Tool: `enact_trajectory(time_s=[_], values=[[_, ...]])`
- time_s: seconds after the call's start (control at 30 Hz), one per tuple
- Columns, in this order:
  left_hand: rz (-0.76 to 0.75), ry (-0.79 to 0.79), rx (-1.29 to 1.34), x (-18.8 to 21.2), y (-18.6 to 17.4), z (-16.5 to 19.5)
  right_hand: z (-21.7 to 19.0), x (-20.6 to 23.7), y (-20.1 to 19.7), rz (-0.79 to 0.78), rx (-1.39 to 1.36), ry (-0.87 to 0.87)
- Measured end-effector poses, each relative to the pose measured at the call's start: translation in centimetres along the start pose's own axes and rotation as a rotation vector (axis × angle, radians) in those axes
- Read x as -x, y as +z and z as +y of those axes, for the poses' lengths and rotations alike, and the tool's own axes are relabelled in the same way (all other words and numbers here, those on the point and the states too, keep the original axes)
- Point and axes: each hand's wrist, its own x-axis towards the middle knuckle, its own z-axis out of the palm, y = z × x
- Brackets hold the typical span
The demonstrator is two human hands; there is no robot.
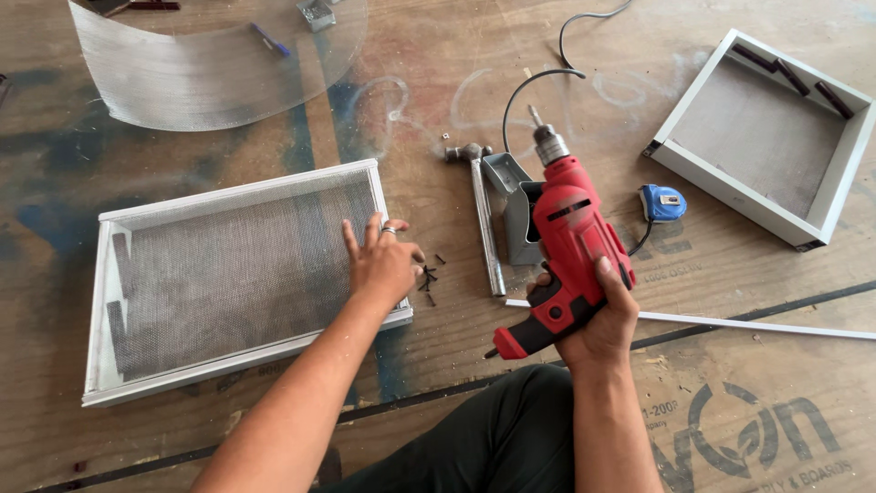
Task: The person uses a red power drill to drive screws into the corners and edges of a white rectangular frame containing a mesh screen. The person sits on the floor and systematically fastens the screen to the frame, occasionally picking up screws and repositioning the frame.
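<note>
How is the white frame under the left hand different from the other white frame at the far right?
The near frame is covered with metal mesh; the far frame is open, showing a bare board inside. The left hand rests on the near frame; no hand touches the far frame. The near frame looks larger in the picture, being closer. Both are white, rectangular and lie flat on the plywood floor.

Support surface: worn brown plywood floor sheets (228, 438) with blue paint stains and printed markings. Lying directly on it: white rectangular frame covered with grey metal mesh (137, 365); second white rectangular frame, open side up (730, 192); curved loose sheet of grey mesh (182, 82); steel claw hammer (485, 228); small blue tape measure (662, 203); thin white strip (776, 326); a few small dark pieces (427, 274), possibly screws; black cable (525, 91).
</note>
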Motion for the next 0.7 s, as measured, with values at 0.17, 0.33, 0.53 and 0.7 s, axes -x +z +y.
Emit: enact_trajectory(time_s=[0.17, 0.33, 0.53, 0.7], values=[[-0.012, 0.072, -0.137, -1.2, 0.4, 1.1, 0.9, -0.3, -0.3, 0.020, 0.050, 0.050], [0.049, 0.042, 0.055, -1.7, -0.3, 0.7, 1.2, -0.4, -0.6, -0.021, 0.128, 0.094], [0.141, -0.197, 1.218, 2.4, -2.7, -6.3, 0.6, 0.6, 1.9, -0.230, 0.346, 0.085], [0.084, -0.418, 2.127, 10.7, -3.1, -13.3, 2.0, 2.7, 6.9, -0.344, 0.553, 0.221]])
